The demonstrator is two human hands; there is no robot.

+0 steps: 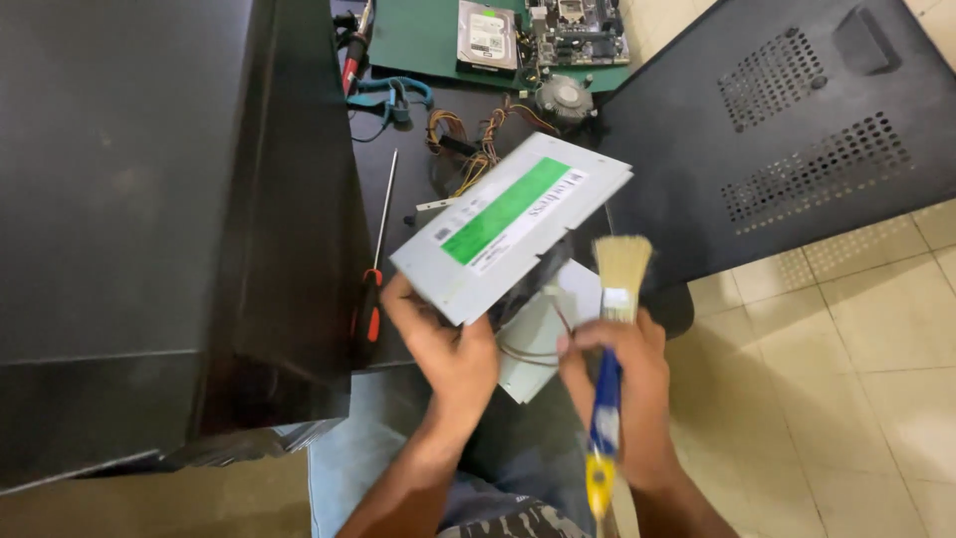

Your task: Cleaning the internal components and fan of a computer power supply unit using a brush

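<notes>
Hands full: left (448, 349) grips metal cover (510, 224) corner; right (622, 364) clenches paintbrush (612, 339); tiled floor (856, 349) open rightward.

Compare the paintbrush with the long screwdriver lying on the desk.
The paintbrush is held upright in the right hand; the screwdriver lies untouched on the desk. The paintbrush has a blue and yellow handle and pale bristles; the screwdriver has a red and black handle and a thin metal shaft. Both are long hand tools.
</notes>
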